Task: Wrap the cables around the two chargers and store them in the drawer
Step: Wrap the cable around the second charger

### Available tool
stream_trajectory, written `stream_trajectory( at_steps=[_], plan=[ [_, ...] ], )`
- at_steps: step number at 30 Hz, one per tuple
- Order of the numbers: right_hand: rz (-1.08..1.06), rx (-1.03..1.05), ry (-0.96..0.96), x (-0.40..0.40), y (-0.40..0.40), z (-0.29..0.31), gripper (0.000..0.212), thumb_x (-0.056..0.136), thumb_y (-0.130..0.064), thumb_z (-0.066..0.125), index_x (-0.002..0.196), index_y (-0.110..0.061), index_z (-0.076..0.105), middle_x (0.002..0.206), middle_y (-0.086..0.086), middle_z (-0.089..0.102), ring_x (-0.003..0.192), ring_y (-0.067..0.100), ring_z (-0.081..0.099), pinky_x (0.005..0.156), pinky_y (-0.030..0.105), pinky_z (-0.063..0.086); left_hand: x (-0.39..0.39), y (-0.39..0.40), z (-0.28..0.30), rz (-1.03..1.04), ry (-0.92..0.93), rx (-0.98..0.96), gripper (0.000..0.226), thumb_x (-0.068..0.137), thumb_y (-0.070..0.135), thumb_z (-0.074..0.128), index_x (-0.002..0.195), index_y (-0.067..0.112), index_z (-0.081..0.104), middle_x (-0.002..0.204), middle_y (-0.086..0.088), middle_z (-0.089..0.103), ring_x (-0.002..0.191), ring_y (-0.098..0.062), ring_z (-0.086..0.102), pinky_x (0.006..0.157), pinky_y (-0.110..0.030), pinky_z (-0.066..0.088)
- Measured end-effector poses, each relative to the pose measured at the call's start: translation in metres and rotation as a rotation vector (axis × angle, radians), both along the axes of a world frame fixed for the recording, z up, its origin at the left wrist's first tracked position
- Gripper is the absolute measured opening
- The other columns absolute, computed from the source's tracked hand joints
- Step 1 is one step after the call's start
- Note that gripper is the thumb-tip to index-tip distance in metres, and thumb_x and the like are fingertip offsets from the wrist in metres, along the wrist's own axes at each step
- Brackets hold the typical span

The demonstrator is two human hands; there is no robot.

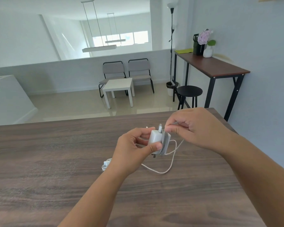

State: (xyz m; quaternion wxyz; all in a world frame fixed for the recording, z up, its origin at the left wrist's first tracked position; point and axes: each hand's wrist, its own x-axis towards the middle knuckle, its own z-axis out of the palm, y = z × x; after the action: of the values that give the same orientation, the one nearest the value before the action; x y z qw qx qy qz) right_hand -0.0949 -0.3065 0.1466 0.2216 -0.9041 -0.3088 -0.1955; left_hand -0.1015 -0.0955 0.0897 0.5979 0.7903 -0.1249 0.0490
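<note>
L hand [131,149] grip clenched on white charger [156,139] (cable part-wound); R hand [193,128] pinches cable [170,163], loose loop on worktop [56,161]; 2nd charger [106,163] behind L wrist.

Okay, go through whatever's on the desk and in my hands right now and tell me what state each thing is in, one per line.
Charger: off the desk, gripped by left hand.
Cable: partly wound round the charger, rest looping loose over the desk.
Right hand: pinching the cable beside the charger.
Second charger: lying on the desk, mostly hidden behind the left wrist.
</note>
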Motion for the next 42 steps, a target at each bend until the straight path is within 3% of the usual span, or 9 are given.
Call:
stream_trajectory(
  at_steps=[3,7,13,17,21,25,29,36,42],
  plan=[
    [0.045,0.152,0.087,0.010,0.003,-0.005,0.009,0.086,-0.035,0.067,0.081,-0.028,0.072,0.059,-0.016,0.060,0.053,0.006,0.051,0.053,0.013,0.035,-0.001,0.002,0.003,-0.058,0.001,0.034,0.039,0.068,0.023,0.088,0.104,0.029,0.074,0.088,0.005,0.073,0.069,0.000,0.061,0.065,-0.016,0.048],
    [0.130,0.330,0.297,0.012,0.003,-0.004,0.003,0.081,-0.018,0.075,0.078,-0.017,0.075,0.065,-0.017,0.066,0.059,-0.007,0.057,0.060,0.004,0.039,-0.002,0.005,0.006,-0.132,0.019,0.025,0.039,0.065,0.022,0.089,0.101,0.027,0.075,0.087,0.004,0.074,0.069,-0.004,0.059,0.066,-0.017,0.048],
    [0.192,0.567,0.517,0.028,-0.003,-0.027,0.012,0.078,-0.025,0.067,0.084,-0.017,0.074,0.079,-0.008,0.074,0.077,0.005,0.067,0.073,0.017,0.052,-0.003,0.003,0.006,-0.354,0.043,-0.170,0.037,0.065,0.016,0.084,0.101,0.021,0.076,0.082,0.005,0.072,0.073,-0.010,0.061,0.070,-0.023,0.050],
    [0.172,0.772,0.572,0.022,0.007,-0.056,0.013,0.089,-0.007,0.059,0.089,-0.001,0.071,0.073,-0.006,0.073,0.070,0.000,0.066,0.066,0.011,0.048,0.000,-0.006,0.002,-0.293,0.060,-0.349,0.039,0.063,0.020,0.082,0.100,0.016,0.075,0.089,-0.004,0.073,0.076,-0.018,0.063,0.069,-0.026,0.053],
    [0.101,0.864,0.587,0.016,0.019,-0.084,0.018,0.091,-0.004,0.059,0.101,-0.004,0.073,0.093,0.007,0.076,0.090,0.015,0.070,0.083,0.024,0.054,0.007,-0.010,-0.002,-0.180,0.111,-0.507,0.035,0.062,0.020,0.083,0.096,0.019,0.076,0.088,-0.004,0.073,0.078,-0.019,0.067,0.068,-0.031,0.056],
    [-0.044,0.729,0.425,0.004,0.029,-0.102,0.020,0.090,-0.011,0.064,0.096,-0.027,0.075,0.091,-0.018,0.075,0.091,-0.004,0.067,0.082,0.013,0.047,0.014,-0.014,0.000,0.043,0.183,-0.632,0.033,0.066,0.021,0.081,0.097,0.017,0.073,0.084,-0.003,0.070,0.070,-0.013,0.062,0.057,-0.019,0.051],
    [-0.077,0.405,0.133,0.000,0.034,-0.110,0.019,0.090,-0.027,0.056,0.099,-0.027,0.073,0.077,-0.007,0.071,0.074,0.007,0.064,0.068,0.030,0.051,0.019,-0.015,-0.001,0.175,0.274,-0.661,0.025,0.074,0.019,0.075,0.097,0.012,0.068,0.079,0.000,0.069,0.061,-0.005,0.064,0.055,-0.016,0.050],
    [-0.071,0.238,0.108,-0.010,0.044,-0.099,0.029,0.089,-0.042,0.044,0.086,-0.025,0.067,0.073,-0.012,0.064,0.067,0.008,0.058,0.058,0.035,0.050,0.024,-0.017,-0.012,0.256,0.250,-0.670,0.020,0.082,0.013,0.074,0.099,0.008,0.065,0.080,-0.001,0.069,0.065,-0.008,0.066,0.056,-0.019,0.050],
    [-0.059,0.123,0.026,-0.008,0.036,-0.074,0.032,0.090,-0.045,0.042,0.083,-0.026,0.066,0.069,-0.020,0.049,0.061,0.003,0.046,0.054,0.031,0.046,0.020,-0.013,-0.019,0.260,0.155,-0.478,0.028,0.078,0.014,0.079,0.102,0.010,0.065,0.090,-0.003,0.072,0.068,-0.006,0.068,0.055,-0.016,0.049]
  ],
)
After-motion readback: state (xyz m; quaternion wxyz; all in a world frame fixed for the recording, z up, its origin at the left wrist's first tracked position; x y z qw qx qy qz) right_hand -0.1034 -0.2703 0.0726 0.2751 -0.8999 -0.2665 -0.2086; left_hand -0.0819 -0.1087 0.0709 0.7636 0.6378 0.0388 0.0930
